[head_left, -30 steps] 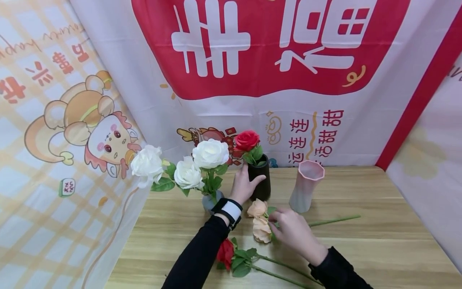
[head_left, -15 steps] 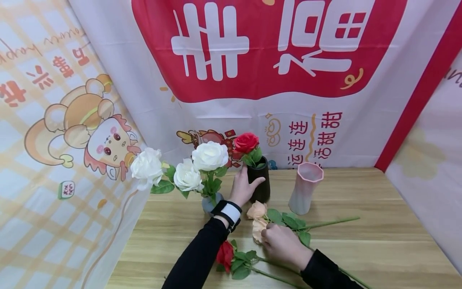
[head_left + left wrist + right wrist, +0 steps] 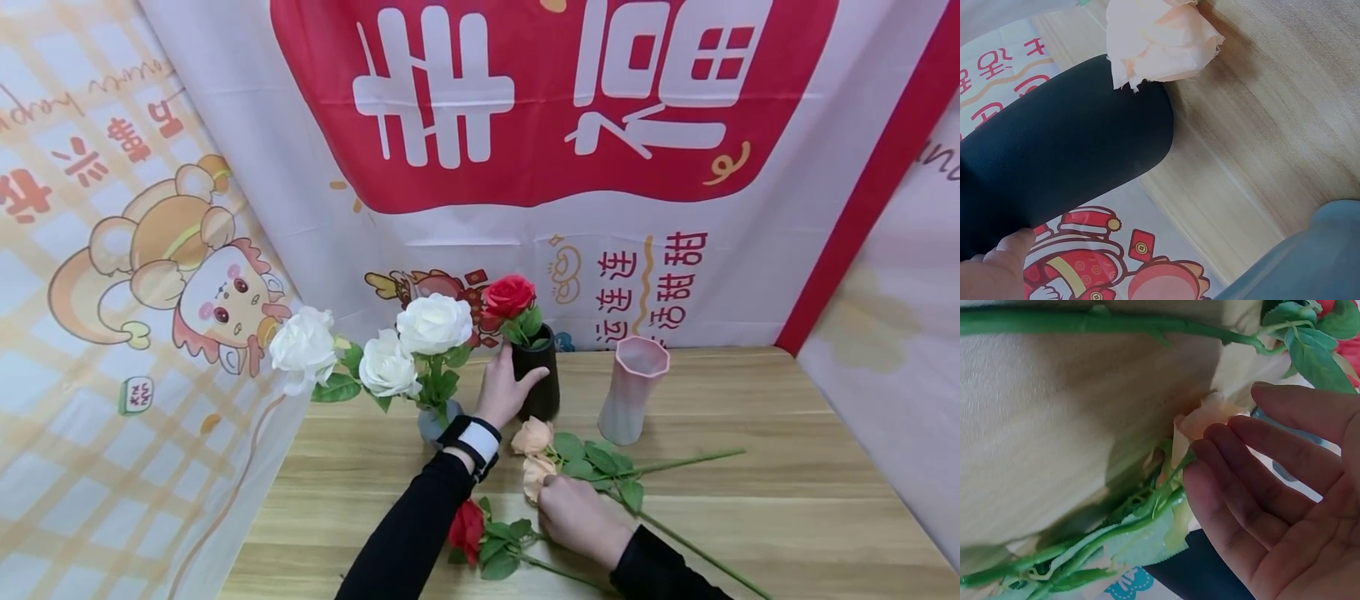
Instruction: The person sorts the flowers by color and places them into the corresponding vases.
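My left hand grips the upright black vase from its left side, the thumb across its front. A red rose stands in that vase. In the left wrist view, fingers touch the side of the vase. My right hand is low over the table beside the lower peach rose. In the right wrist view, the right hand has loosely bent fingers right at a peach bloom, thumb apart. A second peach rose lies just behind, its leaves spread rightward.
White roses stand in a blue-grey vase at left. A pink and white vase stands at right. Another red rose lies in front, between the forearms. Printed cloth hangs behind the wooden table.
My right hand has moved toward the front of the table and slightly left, uncovering the peach roses' leaves and a second stem. The left hand stays at the black vase.
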A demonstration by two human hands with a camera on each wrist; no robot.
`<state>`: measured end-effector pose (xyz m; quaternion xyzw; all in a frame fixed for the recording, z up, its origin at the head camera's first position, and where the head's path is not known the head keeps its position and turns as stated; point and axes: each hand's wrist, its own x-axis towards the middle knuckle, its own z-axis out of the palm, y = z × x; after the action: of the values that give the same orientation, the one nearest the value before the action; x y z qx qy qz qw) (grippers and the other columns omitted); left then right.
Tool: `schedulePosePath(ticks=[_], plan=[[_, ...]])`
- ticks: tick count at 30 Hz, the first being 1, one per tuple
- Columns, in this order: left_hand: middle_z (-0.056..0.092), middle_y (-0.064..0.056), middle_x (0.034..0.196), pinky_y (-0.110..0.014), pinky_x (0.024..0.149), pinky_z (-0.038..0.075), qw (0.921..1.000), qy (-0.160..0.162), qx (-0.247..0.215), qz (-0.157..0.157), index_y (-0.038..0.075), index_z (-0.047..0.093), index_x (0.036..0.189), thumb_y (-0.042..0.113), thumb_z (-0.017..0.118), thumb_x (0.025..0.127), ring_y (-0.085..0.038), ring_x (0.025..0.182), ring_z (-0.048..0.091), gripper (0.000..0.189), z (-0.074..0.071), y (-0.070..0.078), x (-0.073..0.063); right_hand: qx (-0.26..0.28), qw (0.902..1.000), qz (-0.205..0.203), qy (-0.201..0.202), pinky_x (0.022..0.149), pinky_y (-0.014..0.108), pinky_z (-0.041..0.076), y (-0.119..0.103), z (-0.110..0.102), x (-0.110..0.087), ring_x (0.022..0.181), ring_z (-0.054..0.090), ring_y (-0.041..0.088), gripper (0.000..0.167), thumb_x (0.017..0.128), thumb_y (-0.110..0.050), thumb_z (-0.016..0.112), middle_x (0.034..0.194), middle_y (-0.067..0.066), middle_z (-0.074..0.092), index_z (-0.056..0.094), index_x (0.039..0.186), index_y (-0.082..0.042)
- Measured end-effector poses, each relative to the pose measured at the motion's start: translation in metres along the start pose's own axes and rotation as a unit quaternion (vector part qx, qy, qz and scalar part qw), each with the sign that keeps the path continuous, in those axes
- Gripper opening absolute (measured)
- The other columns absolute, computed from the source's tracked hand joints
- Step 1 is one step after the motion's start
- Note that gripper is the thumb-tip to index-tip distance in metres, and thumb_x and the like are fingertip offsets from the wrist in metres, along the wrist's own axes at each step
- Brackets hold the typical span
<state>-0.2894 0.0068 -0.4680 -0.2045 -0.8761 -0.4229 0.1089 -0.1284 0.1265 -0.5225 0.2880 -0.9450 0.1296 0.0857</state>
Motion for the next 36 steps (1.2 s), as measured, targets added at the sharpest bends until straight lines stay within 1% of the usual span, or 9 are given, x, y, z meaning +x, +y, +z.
schedulePosePath(ticks=[3, 8, 11, 15, 21, 24, 30, 36], plan=[[0.042, -0.021, 0.147, -0.043, 0.105, 0.039, 1.0000, 0.001, 0.004, -0.001, 0.009, 0.023, 0.155, 0.038, 0.076, 0.087, -0.034, 0.130, 0.046, 0.091, -0.001, 0.000, 0.000, -0.011, 0.9999, 0.000, 0.006, 0.040, 0.031, 0.039, -0.002, 0.004, 0.002, 0.051, 0.050, 0.014, 0.027, 0.078, -0.005, 0.072, 0.063, 0.000, 0.050, 0.056, 0.059, -0.014], [0.041, -0.022, 0.147, -0.043, 0.105, 0.038, 1.0000, 0.002, 0.000, 0.006, 0.009, 0.020, 0.156, 0.036, 0.076, 0.088, -0.034, 0.130, 0.045, 0.092, 0.001, -0.001, 0.001, -0.016, 0.9998, 0.011, -0.003, 0.039, 0.032, 0.039, -0.003, 0.013, 0.001, 0.051, 0.052, 0.014, 0.029, 0.075, -0.004, 0.072, 0.062, -0.001, 0.050, 0.053, 0.058, -0.016], [0.041, -0.022, 0.147, -0.042, 0.106, 0.038, 1.0000, 0.001, -0.001, 0.009, 0.010, 0.019, 0.156, 0.036, 0.076, 0.088, -0.034, 0.130, 0.045, 0.093, 0.002, -0.003, 0.002, -0.016, 0.9997, 0.012, -0.013, 0.038, 0.030, 0.037, -0.003, 0.019, 0.000, 0.050, 0.051, 0.013, 0.029, 0.077, -0.005, 0.073, 0.061, -0.002, 0.049, 0.053, 0.059, -0.016], [0.042, -0.023, 0.147, -0.043, 0.106, 0.038, 0.9999, 0.003, -0.002, 0.012, 0.010, 0.020, 0.156, 0.036, 0.076, 0.087, -0.035, 0.130, 0.046, 0.093, 0.002, -0.003, 0.002, -0.023, 0.9995, 0.010, -0.021, 0.039, 0.029, 0.036, -0.003, 0.024, 0.000, 0.051, 0.050, 0.012, 0.027, 0.080, -0.005, 0.073, 0.062, -0.002, 0.049, 0.057, 0.061, -0.014], [0.041, -0.024, 0.146, -0.043, 0.105, 0.038, 1.0000, 0.001, 0.000, 0.010, 0.009, 0.019, 0.156, 0.036, 0.076, 0.087, -0.035, 0.130, 0.046, 0.094, 0.001, -0.004, 0.002, -0.029, 0.9994, 0.000, -0.020, 0.039, 0.029, 0.037, -0.006, 0.024, 0.002, 0.051, 0.050, 0.013, 0.027, 0.078, -0.003, 0.074, 0.060, -0.002, 0.049, 0.057, 0.060, -0.014], [0.041, -0.023, 0.147, -0.042, 0.105, 0.039, 1.0000, -0.003, 0.001, 0.006, 0.009, 0.019, 0.156, 0.036, 0.076, 0.087, -0.035, 0.130, 0.046, 0.094, 0.001, -0.003, 0.002, -0.020, 0.9995, 0.001, -0.026, 0.039, 0.029, 0.037, -0.008, 0.022, 0.002, 0.050, 0.049, 0.012, 0.029, 0.078, -0.002, 0.073, 0.060, -0.002, 0.048, 0.055, 0.059, -0.014], [0.041, -0.024, 0.147, -0.043, 0.105, 0.038, 1.0000, -0.003, 0.000, 0.002, 0.009, 0.019, 0.156, 0.037, 0.076, 0.087, -0.035, 0.130, 0.046, 0.094, 0.001, -0.002, 0.002, 0.012, 0.9986, 0.012, -0.049, 0.040, 0.027, 0.036, -0.009, 0.022, 0.001, 0.049, 0.044, 0.009, 0.036, 0.078, -0.002, 0.069, 0.062, -0.003, 0.046, 0.045, 0.056, -0.019], [0.040, -0.023, 0.148, -0.043, 0.105, 0.038, 1.0000, 0.001, 0.002, 0.003, 0.011, 0.018, 0.157, 0.037, 0.075, 0.088, -0.036, 0.130, 0.046, 0.093, 0.001, -0.003, 0.001, 0.032, 0.9977, 0.013, -0.058, 0.041, 0.026, 0.035, -0.010, 0.022, 0.000, 0.048, 0.043, 0.007, 0.037, 0.079, -0.003, 0.068, 0.061, -0.004, 0.045, 0.045, 0.056, -0.020]])
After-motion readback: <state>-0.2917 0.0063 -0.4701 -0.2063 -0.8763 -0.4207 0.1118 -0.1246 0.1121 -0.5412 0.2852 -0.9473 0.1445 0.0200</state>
